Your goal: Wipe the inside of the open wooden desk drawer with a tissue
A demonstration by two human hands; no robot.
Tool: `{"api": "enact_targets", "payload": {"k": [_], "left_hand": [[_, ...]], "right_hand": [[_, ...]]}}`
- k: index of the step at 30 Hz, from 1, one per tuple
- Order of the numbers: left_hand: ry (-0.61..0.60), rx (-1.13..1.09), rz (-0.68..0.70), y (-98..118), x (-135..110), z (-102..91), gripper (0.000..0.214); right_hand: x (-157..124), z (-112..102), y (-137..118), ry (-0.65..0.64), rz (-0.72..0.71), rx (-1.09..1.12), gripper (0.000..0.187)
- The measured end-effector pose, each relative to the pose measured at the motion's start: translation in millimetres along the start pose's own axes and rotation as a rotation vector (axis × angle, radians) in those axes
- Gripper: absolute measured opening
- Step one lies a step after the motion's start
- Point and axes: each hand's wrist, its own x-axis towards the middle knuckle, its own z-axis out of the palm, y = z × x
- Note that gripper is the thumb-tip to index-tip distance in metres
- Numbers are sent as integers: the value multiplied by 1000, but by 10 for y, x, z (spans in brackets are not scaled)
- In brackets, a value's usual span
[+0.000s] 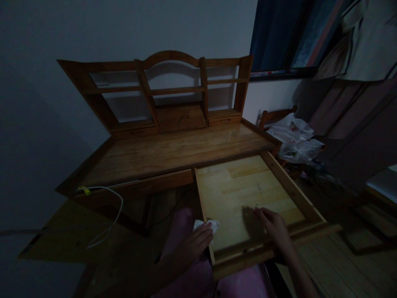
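Observation:
A wooden drawer [235, 198] is pulled out from the desk [173, 153], its pale bottom showing a few small dark specks. My left hand [198, 242] is closed on a crumpled white tissue [214, 225] at the drawer's left side wall. Over the front part of the drawer, my right hand [273, 223] has its fingers pinched together just above the bottom. Whatever they may hold is too small to make out. Its shadow falls on the wood to the left.
A wooden shelf unit [180, 89] stands at the back of the desk. White cable [119, 198] hangs over the desk's left front edge. To the right, plastic bags [294, 140] lie on a chair [279, 114]. Clothes [366, 45] hang at the upper right.

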Motion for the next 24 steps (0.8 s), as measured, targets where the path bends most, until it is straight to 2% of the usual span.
{"api": "enact_targets", "payload": {"k": [2,5,7,10,13,16,19,24], "left_hand": [[20,12,63,-4,-23,-7,40],[52,71,141,-191,23,-47,40],[42,95,131,-421,115,-80,41],[12,69,29,-872,318,-100,45],[35,7,-54,-1334,537,-85,45],[66,-39,-136,-1657,704,-90,46],[78,-69,-197,-1770,792,-104,51],[149,9,-277,-1642,818,26,57]], "right_hand": [[-1,0,-11,-2,4,-1,54],[-6,-3,-35,-10,6,1,55],[-11,-6,-48,-12,4,5,55],[-15,-7,-49,-8,5,-3,54],[-10,-5,-24,5,3,-6,52],[-1,-2,14,9,9,9,51],[10,3,49,0,13,21,50],[15,4,65,-6,14,15,51]]}}
